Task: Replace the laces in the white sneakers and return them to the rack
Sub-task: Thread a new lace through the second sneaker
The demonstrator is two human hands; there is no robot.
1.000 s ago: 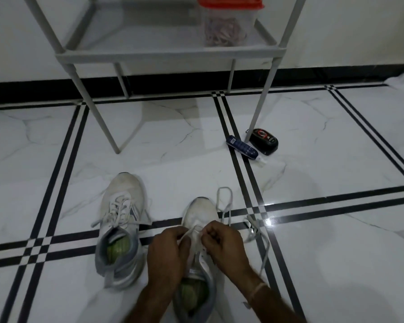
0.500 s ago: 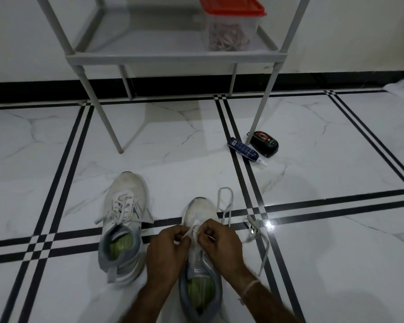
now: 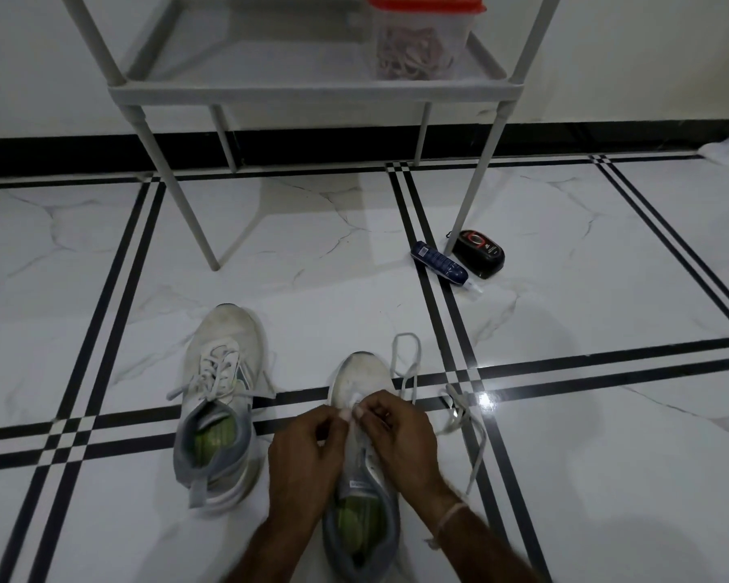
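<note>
Two white sneakers with grey heels and green insoles stand on the tiled floor. The left sneaker [image 3: 222, 380] is laced, its lace ends loose. Over the right sneaker [image 3: 360, 374] my left hand [image 3: 302, 460] and my right hand [image 3: 400, 437] meet above the eyelets, and both pinch the white lace [image 3: 407, 363] there. The lace loops past the toe, and its other end trails over the floor to the right. My hands hide the sneaker's eyelets. The grey rack [image 3: 312, 94] stands beyond the sneakers against the wall.
A clear box with a red lid [image 3: 421, 35] sits on the rack's shelf. By the rack's right front leg lie a dark blue tube [image 3: 438, 260] and a black shoe-polish sponge [image 3: 480, 253]. A white scrap [image 3: 724, 149] lies at the far right by the wall.
My hands stay on the right sneaker, working the lace slightly nearer its toe. The view has shifted a little, so the rack sits further right and lower.
</note>
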